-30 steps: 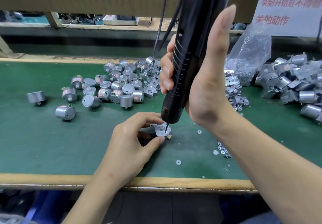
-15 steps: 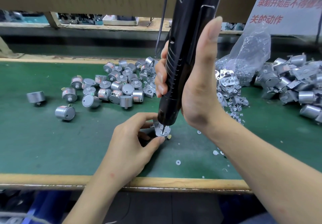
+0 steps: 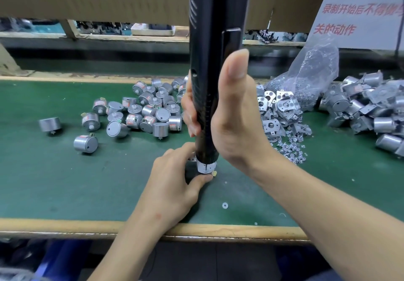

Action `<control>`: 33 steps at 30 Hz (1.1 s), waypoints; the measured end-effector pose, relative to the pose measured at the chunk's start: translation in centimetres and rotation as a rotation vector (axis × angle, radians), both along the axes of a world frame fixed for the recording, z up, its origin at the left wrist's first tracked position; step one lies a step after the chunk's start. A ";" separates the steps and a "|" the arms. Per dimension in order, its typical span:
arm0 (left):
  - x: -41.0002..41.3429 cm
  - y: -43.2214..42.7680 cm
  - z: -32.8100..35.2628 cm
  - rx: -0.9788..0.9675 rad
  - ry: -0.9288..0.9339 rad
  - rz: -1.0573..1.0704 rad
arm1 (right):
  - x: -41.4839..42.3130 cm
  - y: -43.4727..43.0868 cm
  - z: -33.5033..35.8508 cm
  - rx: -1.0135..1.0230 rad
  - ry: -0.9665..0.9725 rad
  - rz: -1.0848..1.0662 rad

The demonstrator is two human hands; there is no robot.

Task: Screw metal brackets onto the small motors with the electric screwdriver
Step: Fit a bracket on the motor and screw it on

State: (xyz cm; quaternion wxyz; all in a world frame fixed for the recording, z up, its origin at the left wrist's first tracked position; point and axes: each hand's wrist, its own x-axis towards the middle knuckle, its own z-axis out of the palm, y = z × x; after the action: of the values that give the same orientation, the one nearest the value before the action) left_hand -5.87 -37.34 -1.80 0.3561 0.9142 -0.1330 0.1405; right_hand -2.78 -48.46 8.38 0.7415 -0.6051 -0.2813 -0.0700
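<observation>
The right hand (image 3: 236, 114) grips the electric screwdriver (image 3: 216, 62), thumb straight up the barrel, its long axis nearly vertical with the nose down. Directly beneath, the left hand (image 3: 175, 184) pinches the bracket-topped motor (image 3: 206, 168) between thumb and fingers, so the push likely runs straight down between them

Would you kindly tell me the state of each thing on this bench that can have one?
electric screwdriver, upright, nose down on the held motor
right hand, gripping the electric screwdriver
left hand, pinching the held motor on the mat
held motor, standing on the mat, mostly hidden
left pile of motors, loose, no brackets
right pile of motors, brackets fitted
plastic bag, crumpled, lying beside loose brackets
</observation>
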 end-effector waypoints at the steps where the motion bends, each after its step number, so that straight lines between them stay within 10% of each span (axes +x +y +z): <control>1: 0.0 0.0 0.0 -0.008 0.006 0.001 | 0.1 -0.1 0.0 0.006 0.000 -0.015; 33: -0.1 0.0 -0.6 -0.148 0.060 0.042 | 6.3 -11.1 -0.7 0.029 0.166 -0.213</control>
State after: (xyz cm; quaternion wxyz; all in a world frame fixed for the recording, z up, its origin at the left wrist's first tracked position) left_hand -5.99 -37.30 -2.44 0.4236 0.8917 -0.0924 0.1301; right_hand 3.55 -59.60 7.64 0.7593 -0.6246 -0.1517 -0.1021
